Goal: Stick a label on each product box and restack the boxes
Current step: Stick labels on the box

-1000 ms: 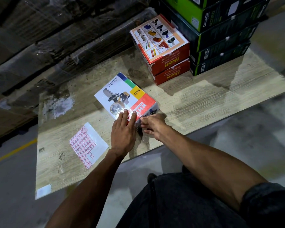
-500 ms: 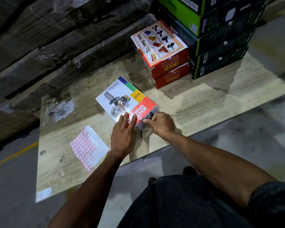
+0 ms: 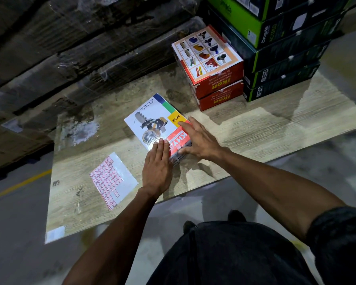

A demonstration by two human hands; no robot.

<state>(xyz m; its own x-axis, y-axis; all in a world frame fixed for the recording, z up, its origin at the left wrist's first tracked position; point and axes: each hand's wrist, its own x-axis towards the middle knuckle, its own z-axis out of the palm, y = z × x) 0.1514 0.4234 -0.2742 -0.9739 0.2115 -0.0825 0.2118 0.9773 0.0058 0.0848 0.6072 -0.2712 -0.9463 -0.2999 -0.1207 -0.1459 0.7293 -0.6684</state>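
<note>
L hand (image 3: 157, 167): flat, fingers straight, pressing carton sealer box (image 3: 152, 120) near end.
R hand (image 3: 197, 138): spread over right edge, grips nothing.
Axis: box long axis runs up-left; Ikon stack (image 3: 216, 79) beyond, R hand nearer.

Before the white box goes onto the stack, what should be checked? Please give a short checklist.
1. Left hand flat on white tape-dispenser box: ok.
2. Right hand has a grip on the box: not ok, fingers spread open.
3. Label stuck on near side: cannot tell, hidden by hands.
4. Top of red Ikon stack free: ok.
5. Label sheet clear of the box: ok.
</note>
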